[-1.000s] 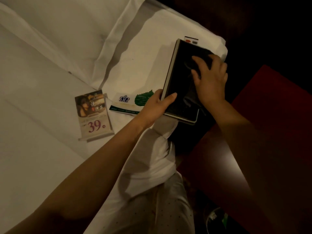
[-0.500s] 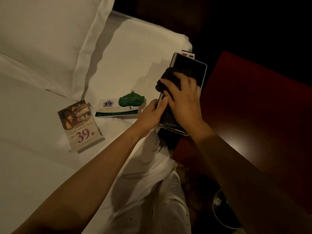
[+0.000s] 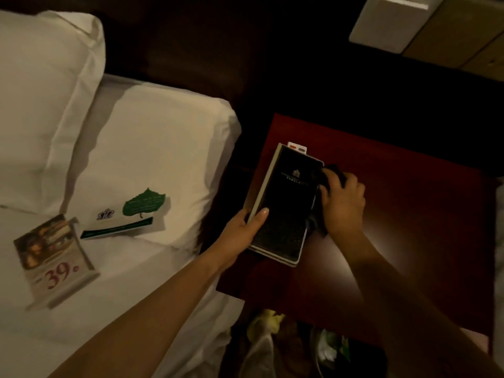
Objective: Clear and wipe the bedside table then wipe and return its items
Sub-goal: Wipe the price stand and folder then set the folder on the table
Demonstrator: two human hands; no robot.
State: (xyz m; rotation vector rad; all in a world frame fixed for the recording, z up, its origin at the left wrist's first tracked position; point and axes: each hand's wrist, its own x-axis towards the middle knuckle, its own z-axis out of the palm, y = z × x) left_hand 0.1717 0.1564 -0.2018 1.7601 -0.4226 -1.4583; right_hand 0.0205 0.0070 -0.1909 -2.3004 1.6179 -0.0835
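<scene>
A black folder [image 3: 286, 203] with a pale spine and a small logo lies over the left part of the dark red bedside table [image 3: 395, 241]. My left hand [image 3: 245, 227] grips its lower left edge, thumb on the cover. My right hand [image 3: 342, 205] is at the folder's right edge, closed on a dark cloth [image 3: 327, 173]. On the white bed lie a green leaf card [image 3: 128, 214] and a "39" price stand [image 3: 54, 257].
A white pillow [image 3: 46, 91] sits at the bed's head. A dark headboard runs behind the bed and table. A pale wall panel [image 3: 392, 23] is at the upper right. On the floor below the table is a bin [image 3: 335, 350] with rubbish.
The folder has moved from above the bed edge over to the bedside table. My right hand with the cloth has slid from the cover to the folder's right edge.
</scene>
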